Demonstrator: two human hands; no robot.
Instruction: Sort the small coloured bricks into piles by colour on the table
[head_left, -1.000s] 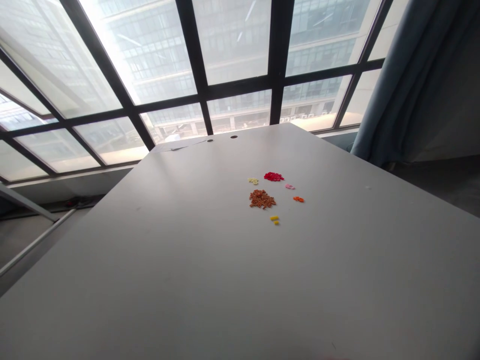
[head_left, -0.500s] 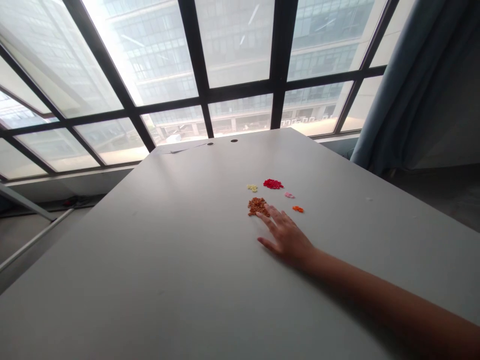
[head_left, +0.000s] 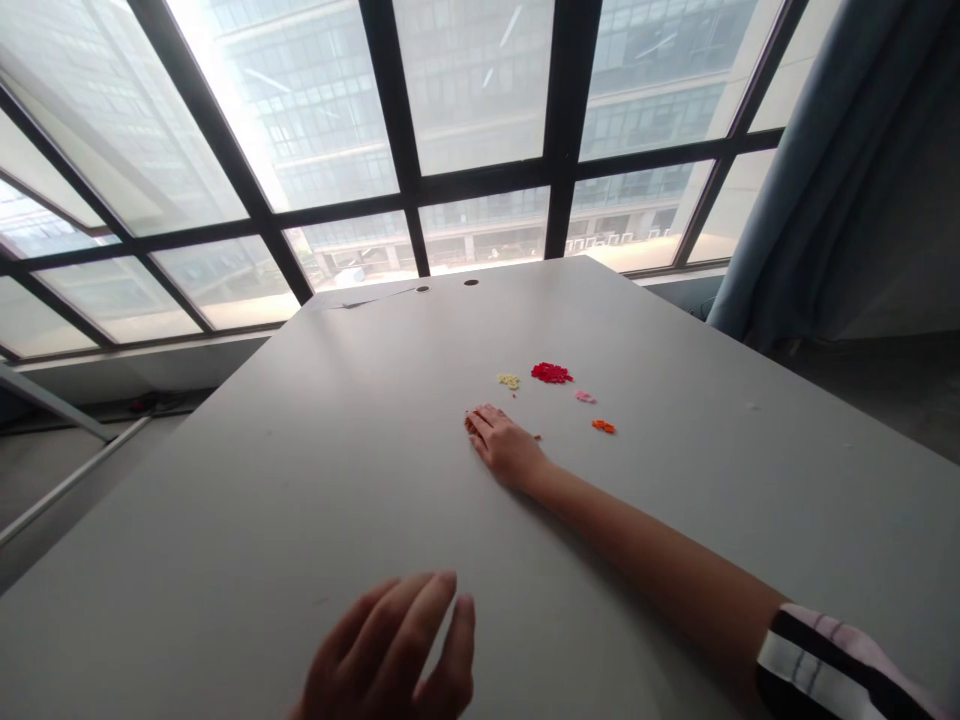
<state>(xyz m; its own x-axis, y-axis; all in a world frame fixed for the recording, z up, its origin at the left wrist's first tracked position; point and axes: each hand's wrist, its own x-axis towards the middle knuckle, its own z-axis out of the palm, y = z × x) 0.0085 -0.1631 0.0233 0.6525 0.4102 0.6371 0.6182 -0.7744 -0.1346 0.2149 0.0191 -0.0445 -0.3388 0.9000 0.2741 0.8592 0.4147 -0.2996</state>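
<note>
My right hand [head_left: 504, 447] lies palm down on the grey table [head_left: 300, 470], fingers together and pointing left, covering the spot where a brown bead pile lay. One or two brown beads [head_left: 537, 437] peek out beside it. Beyond the hand sit a pale yellow bead cluster [head_left: 508, 381], a red bead pile [head_left: 551, 373], a few pink beads [head_left: 584, 397] and a few orange beads [head_left: 602, 426]. My left hand [head_left: 397, 655] hovers low at the near edge of the view, fingers loosely extended, holding nothing.
Two cable holes [head_left: 446, 286] mark the table's far edge. A large window with dark frames [head_left: 555, 130] fills the background. A blue-grey curtain [head_left: 825, 170] hangs at the right. The table's right edge drops to a dark floor.
My right hand slid left and forward over the brown bead pile, which is now hidden under it. My left hand has come into view at the bottom.
</note>
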